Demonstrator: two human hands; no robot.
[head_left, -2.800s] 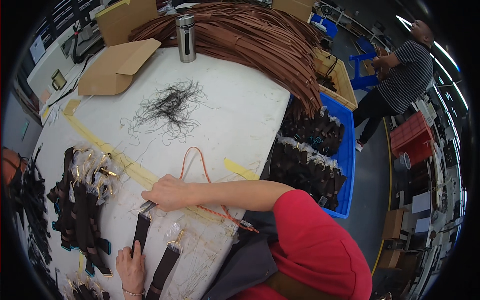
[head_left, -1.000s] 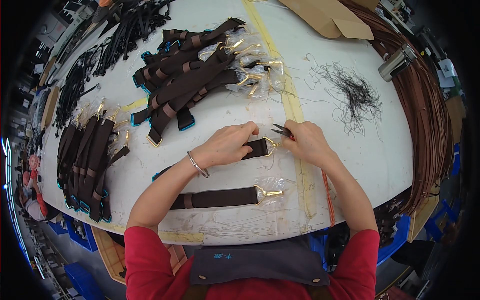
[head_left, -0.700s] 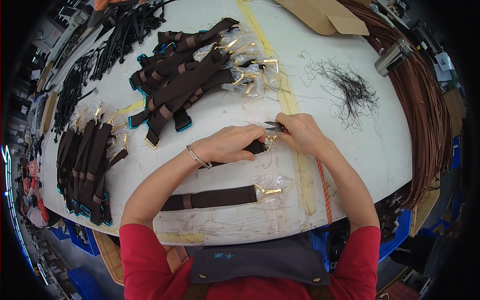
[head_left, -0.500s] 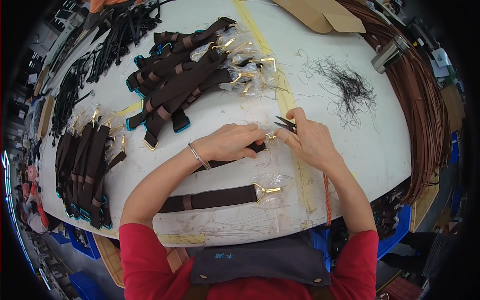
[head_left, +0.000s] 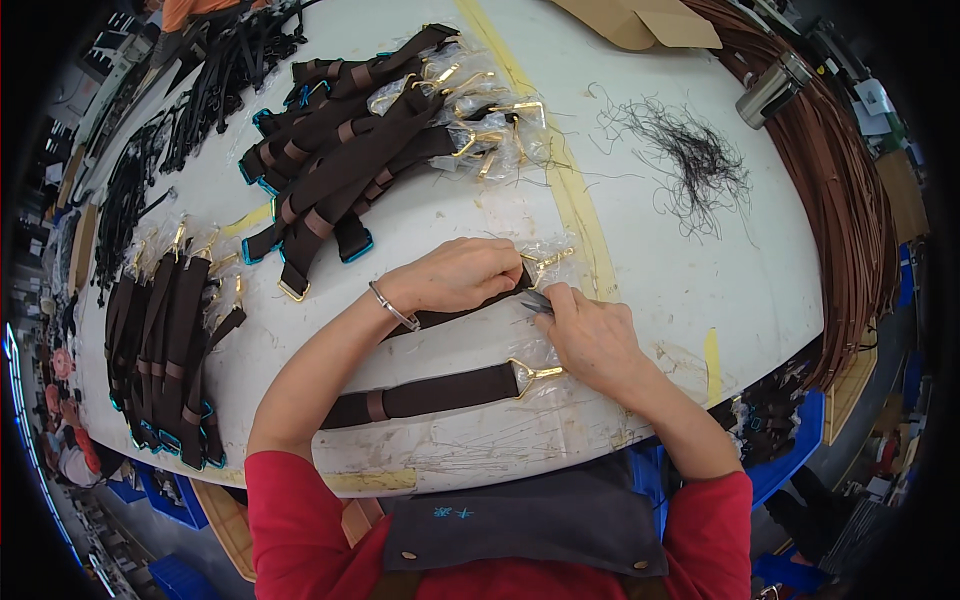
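1. The left hand (head_left: 462, 274) lies palm-down on a dark brown strap (head_left: 450, 314), fingers curled over its end and pinning it flat to the worktop (head_left: 660, 270); a thin bracelet sits at that wrist.
2. The right hand (head_left: 590, 335) is closed round a small pair of snips (head_left: 536, 301), blades pointing at the strap end just beside the left fingertips.
3. That strap end carries a gold clasp (head_left: 550, 260) in clear wrap, poking out past the left hand, next to the yellow tape line (head_left: 570, 190).
4. Judged from this, the step in hand is trimming loose thread at the strap's clasp end. The next move calls for a steady pin from the left hand and a small, close cut clear of the webbing and fingertips.
5. Nearer the person than the held strap lies a second strap (head_left: 430, 392) with its own gold clasp.
6. Beyond the held strap is a heap of wrapped straps (head_left: 370, 140); to its left, a row of straps (head_left: 165, 340); far right of it, a tuft of dark thread clippings (head_left: 690, 160).
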